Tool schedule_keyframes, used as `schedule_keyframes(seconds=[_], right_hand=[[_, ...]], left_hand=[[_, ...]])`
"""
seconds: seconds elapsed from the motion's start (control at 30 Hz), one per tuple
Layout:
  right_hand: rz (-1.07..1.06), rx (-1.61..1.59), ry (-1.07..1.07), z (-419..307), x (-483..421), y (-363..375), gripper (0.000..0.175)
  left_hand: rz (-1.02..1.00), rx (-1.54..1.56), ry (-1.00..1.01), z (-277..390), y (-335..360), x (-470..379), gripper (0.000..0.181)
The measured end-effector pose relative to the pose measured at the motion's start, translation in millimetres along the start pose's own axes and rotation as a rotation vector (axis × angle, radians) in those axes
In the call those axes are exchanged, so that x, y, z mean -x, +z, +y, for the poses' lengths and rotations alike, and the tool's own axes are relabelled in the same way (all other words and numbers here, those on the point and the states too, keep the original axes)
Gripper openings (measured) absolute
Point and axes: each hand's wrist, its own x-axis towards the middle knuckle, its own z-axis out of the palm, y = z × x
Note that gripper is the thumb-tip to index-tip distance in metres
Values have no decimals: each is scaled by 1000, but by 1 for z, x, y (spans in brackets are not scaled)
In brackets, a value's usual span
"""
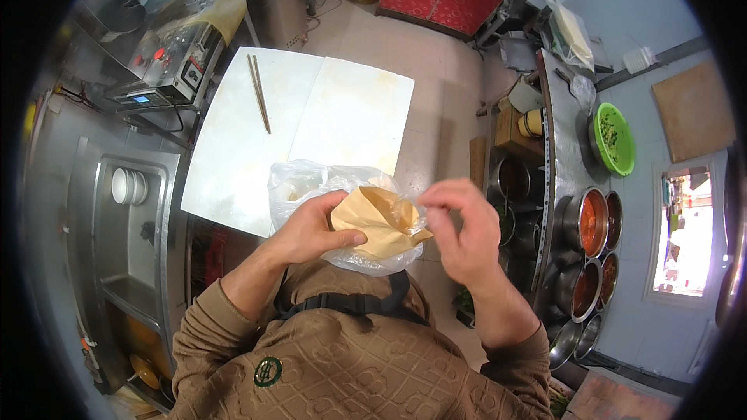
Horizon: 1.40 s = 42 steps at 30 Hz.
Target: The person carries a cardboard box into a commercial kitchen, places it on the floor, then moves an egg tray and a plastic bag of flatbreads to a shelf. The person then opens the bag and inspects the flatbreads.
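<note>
In front of my body, my left hand [318,227] grips a brown paper bag [373,227] by its left side, with the thumb across the front. The bag's mouth gapes toward the upper right, and clear plastic shows at that edge. My right hand [464,227] is raised just right of the mouth. Its thumb and forefinger are pinched together at the clear plastic, a little blurred. Behind and below the paper bag lies a translucent plastic bag [309,178], partly over the near edge of the white table [356,111]. What the paper bag contains is hidden.
A pair of chopsticks [259,93] lies on the table's left half. At left are a steel sink [128,233] with white bowls [128,185] and a machine with red knobs [169,64]. Along the right counter stand several steel pots [592,221] and a green basin [621,140].
</note>
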Motion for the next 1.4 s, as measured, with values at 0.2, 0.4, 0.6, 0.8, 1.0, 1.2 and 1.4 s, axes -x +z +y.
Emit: schedule_keyframes(seconds=[0.2,0.4,0.6,0.8,1.0,1.2,1.4], right_hand=[[-338,211,172,-28,8,2,30],[-944,174,303,-9,-11,-5,38],[-1040,109,325,2,-13,13,32],[-187,23,413,-18,-8,5,30],[-174,-532,773,0,2,19,29],[-238,-279,506,3,14,32,22],[-432,-415,333,5,30,18,27]], left_hand=[[-42,53,-44,-6,2,1,44],[-96,-8,-41,2,10,3,47],[-111,-207,-10,5,15,4,43],[44,-7,4,9,9,9,35],[116,194,-11,20,19,10,35],[175,618,-3,-1,27,11,24],[65,815,59,-10,17,22,15]])
